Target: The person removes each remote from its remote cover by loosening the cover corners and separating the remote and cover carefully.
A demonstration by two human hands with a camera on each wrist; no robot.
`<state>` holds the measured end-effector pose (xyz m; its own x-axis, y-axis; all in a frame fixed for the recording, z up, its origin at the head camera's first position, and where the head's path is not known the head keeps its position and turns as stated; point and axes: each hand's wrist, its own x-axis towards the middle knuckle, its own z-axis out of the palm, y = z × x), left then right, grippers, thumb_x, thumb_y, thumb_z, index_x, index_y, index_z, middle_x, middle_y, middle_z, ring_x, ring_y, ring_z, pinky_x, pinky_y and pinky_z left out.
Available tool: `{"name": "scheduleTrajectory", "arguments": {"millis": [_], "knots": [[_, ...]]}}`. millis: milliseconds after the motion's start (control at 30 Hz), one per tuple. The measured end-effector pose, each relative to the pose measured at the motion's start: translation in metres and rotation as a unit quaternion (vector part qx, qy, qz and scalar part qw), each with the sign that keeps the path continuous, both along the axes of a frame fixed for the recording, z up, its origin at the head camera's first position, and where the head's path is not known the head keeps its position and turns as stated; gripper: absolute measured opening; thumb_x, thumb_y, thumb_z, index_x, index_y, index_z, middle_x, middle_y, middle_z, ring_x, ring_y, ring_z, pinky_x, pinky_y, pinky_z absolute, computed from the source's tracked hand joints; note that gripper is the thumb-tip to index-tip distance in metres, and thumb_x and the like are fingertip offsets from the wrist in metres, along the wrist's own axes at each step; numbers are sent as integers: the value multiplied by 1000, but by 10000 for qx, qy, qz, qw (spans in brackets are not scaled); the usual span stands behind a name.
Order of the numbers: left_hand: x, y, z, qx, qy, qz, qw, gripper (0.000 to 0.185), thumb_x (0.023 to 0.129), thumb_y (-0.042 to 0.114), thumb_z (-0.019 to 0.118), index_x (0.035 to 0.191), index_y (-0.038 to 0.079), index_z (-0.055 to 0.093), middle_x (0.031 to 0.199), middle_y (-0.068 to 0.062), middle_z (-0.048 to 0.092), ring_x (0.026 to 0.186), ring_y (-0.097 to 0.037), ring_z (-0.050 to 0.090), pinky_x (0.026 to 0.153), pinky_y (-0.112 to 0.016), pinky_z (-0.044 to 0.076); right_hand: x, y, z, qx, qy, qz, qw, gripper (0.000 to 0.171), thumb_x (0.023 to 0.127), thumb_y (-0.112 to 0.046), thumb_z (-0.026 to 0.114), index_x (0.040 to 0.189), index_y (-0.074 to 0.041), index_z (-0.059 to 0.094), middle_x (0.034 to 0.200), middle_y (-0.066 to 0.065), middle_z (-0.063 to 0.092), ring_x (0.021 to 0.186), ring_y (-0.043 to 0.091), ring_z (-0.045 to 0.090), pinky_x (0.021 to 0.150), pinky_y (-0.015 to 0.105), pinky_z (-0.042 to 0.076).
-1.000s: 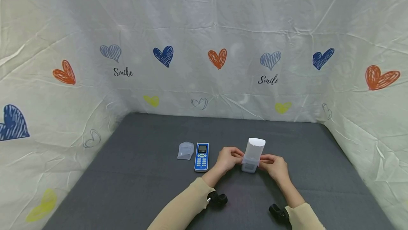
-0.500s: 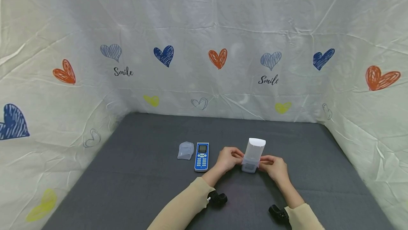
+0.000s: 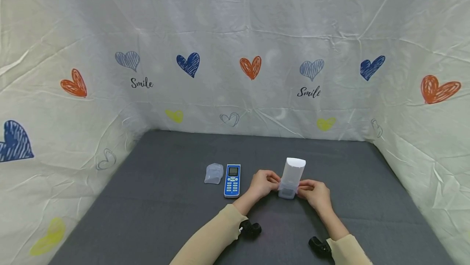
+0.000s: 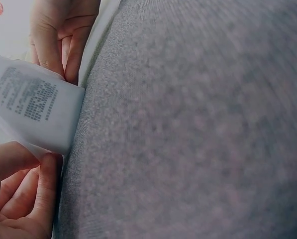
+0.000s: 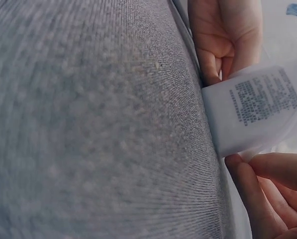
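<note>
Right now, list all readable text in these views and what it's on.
"Smile": backdrop cloth, left of centre.
"Smile": cloth again, right of centre.
White remote, held by left hand and right hand: printed block on its back, too blurred to read.
Blue remote: screen and keys too small to read.

White remote (image 3: 291, 173) with grey print, blue-and-white remote (image 3: 232, 180), grey mat (image 3: 169, 199), heart-patterned white backdrop (image 3: 235, 53), beige sleeves (image 3: 213, 240).

Soft, even light with faint shadows; the head view bends at its edges, and both wrist views blur up close.
</note>
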<state>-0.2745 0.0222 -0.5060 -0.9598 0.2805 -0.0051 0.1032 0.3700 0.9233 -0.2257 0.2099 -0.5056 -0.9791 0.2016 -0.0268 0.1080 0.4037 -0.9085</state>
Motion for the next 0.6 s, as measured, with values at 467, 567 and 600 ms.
{"name": "scheduleTrajectory", "arguments": {"millis": [467,567,600], "knots": [[-2,-1,-3,-436,427,-184,9980,11,77,1,71,80,11,72,71,1,69,60,-4,58,56,-20,47,1,-1,-2,-20,14,33,10000,19,76,1,73,94,5,71,83,14,73,67,11,69,61,25,56],[-2,-1,-4,-430,430,-187,9980,11,77,1,71,80,12,71,71,1,69,61,-5,58,56,-20,47,0,0,-2,-25,21,33,10000,19,76,0,73,94,5,71,82,14,73,67,9,68,61,24,56],[-2,-1,-4,-416,429,-191,9980,11,77,1,71,80,12,71,71,1,69,61,-5,58,57,-20,47,1,0,-2,-18,15,30,10000,19,76,0,73,94,5,71,82,14,73,67,9,68,61,24,56]]}}
